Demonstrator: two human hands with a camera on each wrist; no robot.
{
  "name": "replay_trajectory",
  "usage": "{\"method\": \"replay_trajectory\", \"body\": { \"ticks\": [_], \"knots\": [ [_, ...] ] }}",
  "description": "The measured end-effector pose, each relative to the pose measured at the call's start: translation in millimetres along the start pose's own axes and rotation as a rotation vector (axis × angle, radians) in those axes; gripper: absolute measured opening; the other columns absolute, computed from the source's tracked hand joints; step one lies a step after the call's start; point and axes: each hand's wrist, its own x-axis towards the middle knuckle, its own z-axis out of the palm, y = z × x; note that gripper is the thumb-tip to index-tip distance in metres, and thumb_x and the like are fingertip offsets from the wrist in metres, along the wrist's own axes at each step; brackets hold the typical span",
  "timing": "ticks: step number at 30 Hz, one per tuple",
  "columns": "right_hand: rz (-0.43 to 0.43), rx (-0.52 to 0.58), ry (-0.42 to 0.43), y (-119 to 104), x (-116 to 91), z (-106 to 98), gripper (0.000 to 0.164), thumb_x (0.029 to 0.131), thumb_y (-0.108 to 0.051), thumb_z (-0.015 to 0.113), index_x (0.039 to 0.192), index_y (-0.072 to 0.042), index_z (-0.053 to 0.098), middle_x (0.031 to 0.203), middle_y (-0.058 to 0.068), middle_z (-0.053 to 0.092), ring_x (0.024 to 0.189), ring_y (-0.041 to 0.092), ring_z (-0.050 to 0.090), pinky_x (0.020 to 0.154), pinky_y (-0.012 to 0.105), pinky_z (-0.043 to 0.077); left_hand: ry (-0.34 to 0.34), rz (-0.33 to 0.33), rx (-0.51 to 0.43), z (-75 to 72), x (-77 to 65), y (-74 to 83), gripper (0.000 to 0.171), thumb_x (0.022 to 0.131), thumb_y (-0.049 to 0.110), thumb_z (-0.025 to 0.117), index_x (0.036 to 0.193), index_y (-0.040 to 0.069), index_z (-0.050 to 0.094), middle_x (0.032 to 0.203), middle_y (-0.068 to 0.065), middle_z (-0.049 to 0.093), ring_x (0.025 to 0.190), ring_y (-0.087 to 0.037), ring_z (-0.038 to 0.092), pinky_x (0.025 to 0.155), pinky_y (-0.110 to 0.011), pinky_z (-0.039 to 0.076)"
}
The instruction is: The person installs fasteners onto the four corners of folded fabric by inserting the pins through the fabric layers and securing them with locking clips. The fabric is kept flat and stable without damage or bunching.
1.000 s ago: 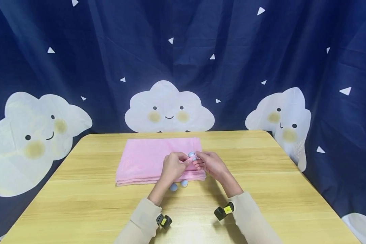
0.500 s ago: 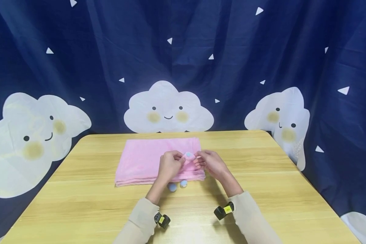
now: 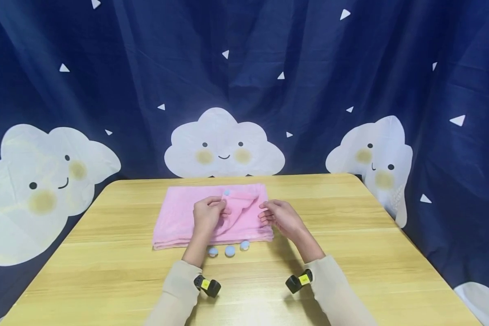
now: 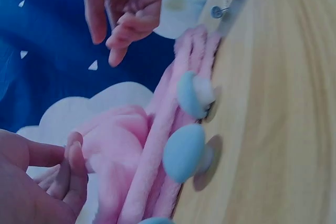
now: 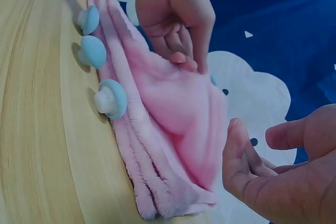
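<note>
A folded pink plush blanket (image 3: pixel 183 213) lies on the table. My left hand (image 3: pixel 208 215) pinches a turned-back corner flap (image 3: pixel 240 206) of it, raised over the fold. At the flap's far corner shows a light-blue round piece (image 3: pixel 227 192), its underside hidden. My right hand (image 3: pixel 281 218) is beside the blanket's right side, thumb and fingers apart with nothing between them; in the right wrist view the same hand (image 5: pixel 283 166) shows a gap. Along the blanket's near edge stand three mushroom-shaped fasteners, the left one (image 3: pixel 213 251), middle one (image 3: pixel 230 251) and right one (image 3: pixel 244 245), with blue caps and white stems.
The light wooden table (image 3: pixel 350 226) has a dark-blue curtain (image 3: pixel 318 68) with white clouds behind it. Farther along the table in the left wrist view lie two small blue-topped pieces (image 4: pixel 216 12). Both wrists wear black camera bands.
My left hand has moved left, drawing the blanket's corner and its blue piece away from my right hand, which has stayed put and no longer touches them. A third fastener has come into view.
</note>
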Motion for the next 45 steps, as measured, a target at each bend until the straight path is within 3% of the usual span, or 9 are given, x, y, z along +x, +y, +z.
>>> {"method": "replay_trajectory", "body": {
  "ticks": [7,14,17,21,25,29,32,41,45],
  "knots": [
    [-0.003,-0.011,0.004,0.3,0.4,-1.0,0.03,0.107,-0.012,0.042,0.118,0.013,0.055,0.083,0.008,0.065,0.075,0.014,0.063,0.077,0.029,0.058,-0.019,-0.094,-0.083,-12.5,10.5,-5.0,0.04,0.094,0.003,0.063,0.132,-0.01,0.059,0.092,-0.021,0.076,0.068,-0.015,0.072,0.066,-0.026,0.06],
    [-0.004,-0.012,0.008,1.0,1.2,-2.1,0.03,0.106,-0.012,0.043,0.119,0.014,0.055,0.083,0.008,0.065,0.074,0.013,0.063,0.076,0.028,0.057,-0.082,-0.129,0.189,-19.6,8.9,4.1,0.072,0.095,0.016,0.063,0.158,0.007,0.03,0.134,-0.028,0.061,0.079,-0.025,0.072,0.064,-0.03,0.057],
    [-0.001,-0.018,0.018,0.9,1.2,-2.4,0.03,0.106,-0.012,0.043,0.118,0.013,0.056,0.082,0.007,0.065,0.074,0.013,0.063,0.076,0.028,0.057,-0.075,-0.068,0.287,-19.0,4.8,10.4,0.072,0.096,0.017,0.062,0.159,0.01,0.027,0.149,-0.027,0.049,0.098,-0.034,0.073,0.081,-0.04,0.06],
    [-0.001,-0.033,0.027,1.1,1.8,-2.2,0.029,0.106,-0.012,0.044,0.116,0.012,0.057,0.082,0.007,0.065,0.075,0.014,0.063,0.076,0.029,0.057,-0.049,0.088,0.41,-9.6,-4.6,18.5,0.05,0.094,0.007,0.059,0.143,0.007,0.055,0.144,-0.024,0.057,0.113,-0.04,0.067,0.098,-0.05,0.053],
    [0.004,-0.042,0.02,0.9,1.9,-2.1,0.031,0.105,-0.011,0.045,0.118,0.014,0.056,0.082,0.006,0.065,0.075,0.014,0.063,0.076,0.029,0.057,-0.19,0.168,0.56,6.2,-16.1,18.5,0.041,0.095,0.002,0.055,0.135,0.01,0.064,0.15,-0.019,0.052,0.113,-0.046,0.063,0.099,-0.058,0.05],
    [-0.003,-0.044,0.022,0.0,0.7,-2.5,0.029,0.105,-0.012,0.046,0.116,0.013,0.058,0.083,0.007,0.065,0.075,0.014,0.063,0.077,0.031,0.057,-0.466,0.131,0.716,15.4,-25.9,11.3,0.047,0.102,0.01,0.053,0.149,0.007,0.049,0.162,-0.021,0.034,0.144,-0.045,0.039,0.117,-0.059,0.032],
    [-0.009,-0.038,0.027,-1.1,0.3,-2.7,0.026,0.104,-0.012,0.047,0.112,0.01,0.06,0.083,0.008,0.065,0.074,0.014,0.062,0.078,0.033,0.057,-0.59,0.094,0.79,16.4,-29.7,6.8,0.052,0.103,0.015,0.052,0.152,0.001,0.041,0.164,-0.024,0.027,0.152,-0.043,0.025,0.123,-0.057,0.02],
    [-0.02,-0.042,0.015,-0.6,1.5,-3.5,0.027,0.105,-0.011,0.046,0.111,0.011,0.06,0.082,0.006,0.065,0.073,0.013,0.061,0.073,0.027,0.056,-0.673,0.104,0.911,17.0,-33.6,9.1,0.058,0.103,0.028,0.055,0.151,0.0,0.042,0.163,-0.028,0.026,0.153,-0.044,0.021,0.124,-0.061,0.009],
    [-0.01,-0.041,0.016,0.2,1.5,-3.8,0.029,0.104,-0.01,0.047,0.114,0.014,0.058,0.082,0.006,0.065,0.073,0.012,0.061,0.074,0.029,0.056,-0.658,0.136,0.931,20.7,-36.3,9.9,0.054,0.092,0.027,0.073,0.138,0.004,0.059,0.151,-0.027,0.044,0.142,-0.042,0.038,0.12,-0.064,0.017]
  ]
}}
